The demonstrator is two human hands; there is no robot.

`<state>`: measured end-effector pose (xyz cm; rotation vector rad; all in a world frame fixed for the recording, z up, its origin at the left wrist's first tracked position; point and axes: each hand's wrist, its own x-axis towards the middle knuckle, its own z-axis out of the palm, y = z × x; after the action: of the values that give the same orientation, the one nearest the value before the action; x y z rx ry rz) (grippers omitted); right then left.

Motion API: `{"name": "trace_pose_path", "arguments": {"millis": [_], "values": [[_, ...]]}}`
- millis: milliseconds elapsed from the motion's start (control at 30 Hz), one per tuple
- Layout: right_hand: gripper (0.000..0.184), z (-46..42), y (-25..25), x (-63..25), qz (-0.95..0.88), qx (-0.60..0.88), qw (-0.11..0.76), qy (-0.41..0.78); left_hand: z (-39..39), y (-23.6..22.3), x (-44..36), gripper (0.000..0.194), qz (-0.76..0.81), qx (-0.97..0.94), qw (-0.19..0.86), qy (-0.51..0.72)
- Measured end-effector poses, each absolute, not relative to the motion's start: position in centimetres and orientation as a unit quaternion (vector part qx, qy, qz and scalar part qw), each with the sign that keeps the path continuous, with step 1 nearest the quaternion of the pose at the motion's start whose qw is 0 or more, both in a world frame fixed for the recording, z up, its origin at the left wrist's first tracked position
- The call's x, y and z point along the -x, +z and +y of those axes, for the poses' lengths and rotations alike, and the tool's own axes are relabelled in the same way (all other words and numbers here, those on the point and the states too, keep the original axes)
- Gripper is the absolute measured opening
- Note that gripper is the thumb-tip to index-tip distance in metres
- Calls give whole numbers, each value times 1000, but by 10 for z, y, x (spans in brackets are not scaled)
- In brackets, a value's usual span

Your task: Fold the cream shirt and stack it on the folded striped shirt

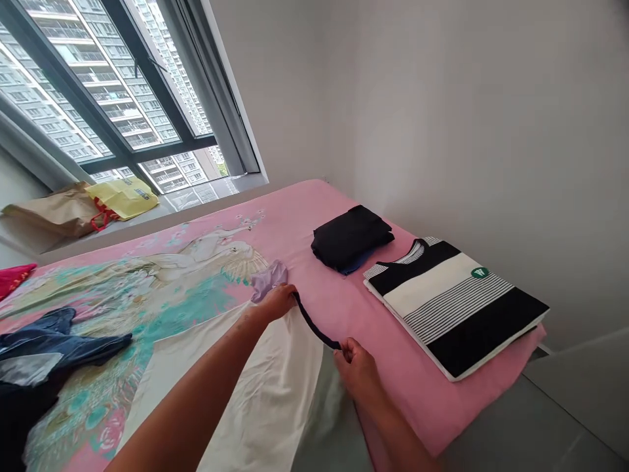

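Denim garment (88, 344): 9 o'clock from the hands, crumpled, loosely laid.
Cream cloth (275, 373): 7 o'clock, smooth with soft creases; we judge the bed (304, 210) supports its spread weight.
Lavender cloth (269, 278): 10 o'clock, thin, bunched.
Left hand (279, 303): pinching the upper end of the dark band (314, 328).
Right hand (358, 370): pinching its lower end; we judge the two grips keep the narrow, curved strip extended.
Black folded cloth (351, 235): 1 o'clock, matte, compact.
Striped top (452, 292): 3 o'clock, flat rectangle, presumably to limit creasing.
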<state>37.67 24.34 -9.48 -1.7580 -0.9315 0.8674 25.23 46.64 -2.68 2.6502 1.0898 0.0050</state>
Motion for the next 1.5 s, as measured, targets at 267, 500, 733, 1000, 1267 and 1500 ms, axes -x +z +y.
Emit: {"name": "trace_pose_path", "arguments": {"millis": [267, 500, 733, 1000, 1267, 1500], "values": [[21, 219, -101, -390, -342, 760, 428, 351, 448, -68, -308, 29, 339, -924, 166, 61], [31, 204, -110, -398, -313, 779, 392, 376, 427, -84, -255, 38, 355, -913, 136, 151], [35, 227, -77, -405, -356, 737, 473, 326, 453, -101, -47, 34, 562, -799, 36, 211], [29, 368, -68, -380, -584, 746, 298, 118, 479, -110, 125, 43, 715, -675, -18, 178], [21, 358, -101, -322, -799, 545, 246, 58, 448, -113, 69, 38, 451, -878, 37, 153], [52, 375, -145, -371, -727, 676, 114, 14, 484, -115, 61, 58, 616, -785, 72, 4]]}}
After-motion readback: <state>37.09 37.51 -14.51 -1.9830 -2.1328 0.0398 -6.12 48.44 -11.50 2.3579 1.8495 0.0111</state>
